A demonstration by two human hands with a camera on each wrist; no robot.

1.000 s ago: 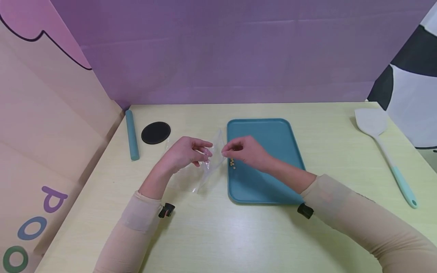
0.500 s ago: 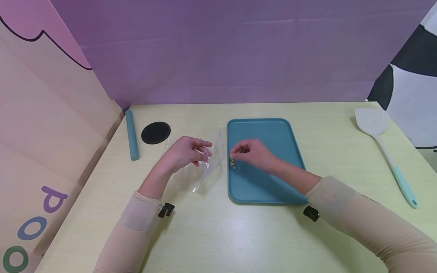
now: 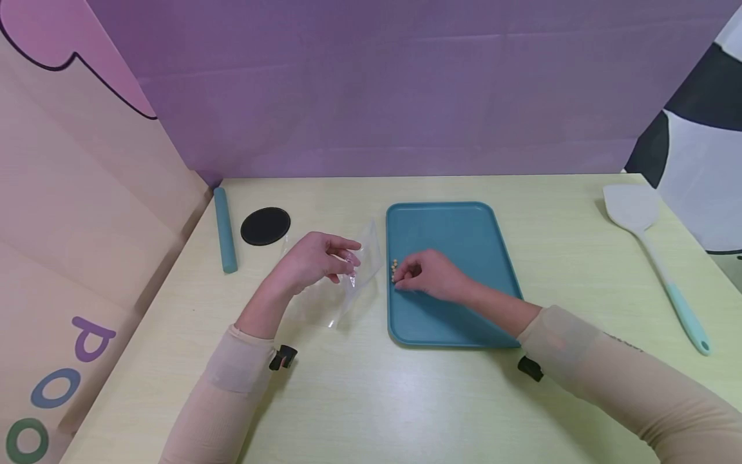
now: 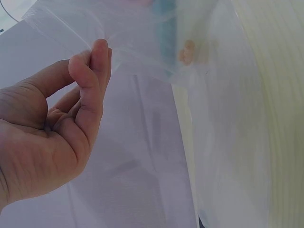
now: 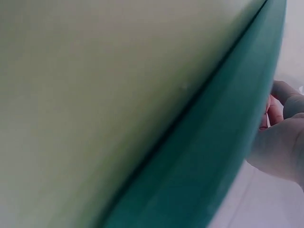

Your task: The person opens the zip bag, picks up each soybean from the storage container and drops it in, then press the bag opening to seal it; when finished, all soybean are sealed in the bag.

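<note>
My left hand (image 3: 317, 259) pinches a clear plastic zip bag (image 3: 368, 261) between thumb and fingers, holding it up left of the blue tray (image 3: 452, 229). In the left wrist view the bag (image 4: 128, 28) spreads out from the fingertips, and a few small tan beans (image 4: 187, 53) show through its film. On the tray's left side lies a small cluster of tan beans (image 3: 395, 263). My right hand (image 3: 433, 276) is low over the tray, its curled thumb and fingertips right at this cluster; I cannot tell whether a bean is between them.
A black round disc (image 3: 265, 226) and a blue rod (image 3: 225, 231) lie at the table's back left. To the right rests a spatula (image 3: 649, 251) with a white blade and mint handle. A purple cloth (image 3: 406, 90) hangs behind the table.
My right hand has moved from the bag's mouth to the right and down to the beans on the tray. My left hand and the bag have stayed in place.
</note>
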